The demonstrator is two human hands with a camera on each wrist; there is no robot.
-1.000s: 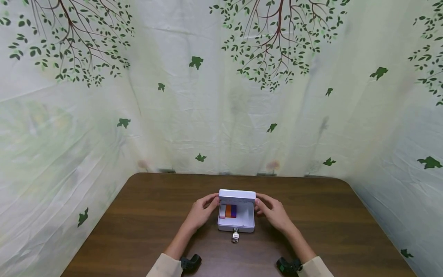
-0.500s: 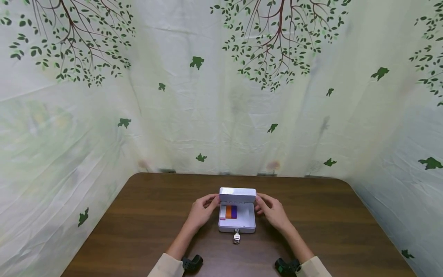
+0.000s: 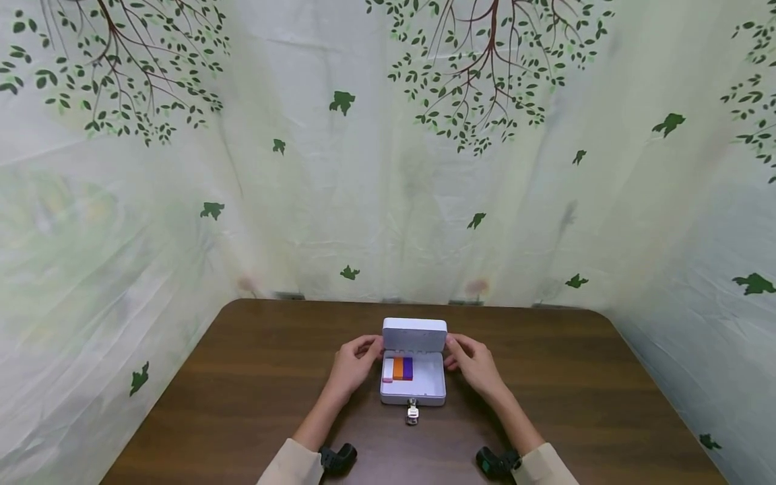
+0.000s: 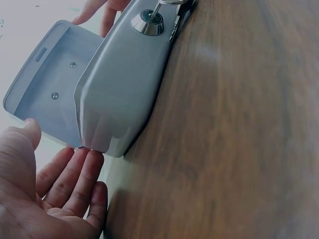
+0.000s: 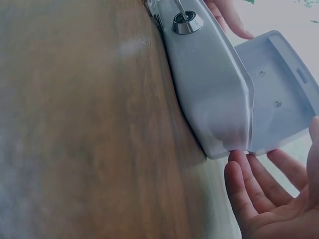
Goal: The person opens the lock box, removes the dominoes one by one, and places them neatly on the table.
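Left grip (image 3: 353, 367) and right grip (image 3: 476, 367) unclenched, fingertips touching opposite sides of lockbox (image 3: 432, 391). Lid (image 3: 415, 335) up. Orange piece (image 3: 397, 368), purple piece (image 3: 408, 368) inside, left half. Key (image 4: 156, 10) in front lock (image 4: 148, 25). Box on table (image 3: 242, 391).

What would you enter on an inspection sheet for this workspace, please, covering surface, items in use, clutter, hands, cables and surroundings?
Surface: brown wood-grain table, the box standing on it.
Job's things: pale box, its lid raised; key in the front lock; white, orange and purple contents at the box's left, too small to identify.
Clutter: nothing seen.
Grips: left grip at the left side of box and lid, right grip at the right; fingers relaxed.
Cables: nothing seen.
Surroundings: pale backdrop printed with branches and leaves; black devices worn at both wrists.
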